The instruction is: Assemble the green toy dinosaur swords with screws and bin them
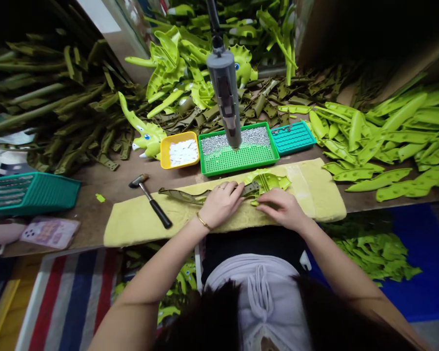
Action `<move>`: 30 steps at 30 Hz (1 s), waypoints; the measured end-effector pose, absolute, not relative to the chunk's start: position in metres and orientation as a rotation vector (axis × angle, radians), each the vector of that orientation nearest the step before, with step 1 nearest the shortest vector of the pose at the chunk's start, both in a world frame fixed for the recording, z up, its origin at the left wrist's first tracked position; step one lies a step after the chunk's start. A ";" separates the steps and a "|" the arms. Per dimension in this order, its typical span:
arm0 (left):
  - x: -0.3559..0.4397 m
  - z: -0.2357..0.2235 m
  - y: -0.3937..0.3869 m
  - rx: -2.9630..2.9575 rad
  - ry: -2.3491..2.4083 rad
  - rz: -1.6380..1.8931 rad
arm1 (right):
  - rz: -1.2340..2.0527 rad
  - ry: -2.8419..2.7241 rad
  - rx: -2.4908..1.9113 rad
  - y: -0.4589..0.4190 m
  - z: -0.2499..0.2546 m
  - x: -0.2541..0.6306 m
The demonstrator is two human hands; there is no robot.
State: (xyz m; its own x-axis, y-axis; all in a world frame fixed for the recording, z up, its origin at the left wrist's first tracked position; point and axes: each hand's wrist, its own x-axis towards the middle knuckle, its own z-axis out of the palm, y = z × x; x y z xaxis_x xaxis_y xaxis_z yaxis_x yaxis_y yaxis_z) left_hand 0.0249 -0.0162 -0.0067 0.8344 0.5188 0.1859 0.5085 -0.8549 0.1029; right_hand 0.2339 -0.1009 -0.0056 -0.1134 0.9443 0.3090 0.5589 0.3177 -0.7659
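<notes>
My left hand [221, 202] rests on a long olive-green plastic part [185, 196] lying on a yellow towel [139, 219], its fingers curled over the part's right end. My right hand [281, 207] presses flat, fingers together, on a bright green plastic toy piece [269, 181] just right of the left hand. The olive part and the green piece meet under my fingers. A grey electric screwdriver [227, 97] hangs over the bench, its tip above a green tray [241, 158] of small silver screws.
A hammer [151, 200] lies on the towel's left. A yellow tray [179, 151] holds white pieces and a teal tray [294, 137] sits right of the green one. Piles of green dinosaur parts [388, 131] and olive parts [58, 117] surround the bench. Another teal tray [29, 192] is far left.
</notes>
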 end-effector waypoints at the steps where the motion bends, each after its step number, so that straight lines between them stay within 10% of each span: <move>1: 0.023 -0.009 -0.016 2.944 0.826 0.321 | 0.557 -1.847 -1.358 -0.100 -0.003 0.237; 24: 0.025 -0.006 -0.007 2.807 0.844 0.117 | 0.376 -2.224 -1.493 -0.047 -0.023 0.263; 30: 0.000 -0.023 -0.038 2.460 1.396 0.880 | 0.331 -2.103 -1.526 -0.055 -0.031 0.262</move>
State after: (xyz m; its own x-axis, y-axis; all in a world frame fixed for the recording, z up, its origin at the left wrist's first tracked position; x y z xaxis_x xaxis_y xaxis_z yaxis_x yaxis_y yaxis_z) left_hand -0.0001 -0.0376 -0.0226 0.3844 0.8293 0.4057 0.7233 -0.5436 0.4258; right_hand 0.2622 -0.0554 -0.0307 -0.2334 0.9362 0.2627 0.8101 0.3366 -0.4800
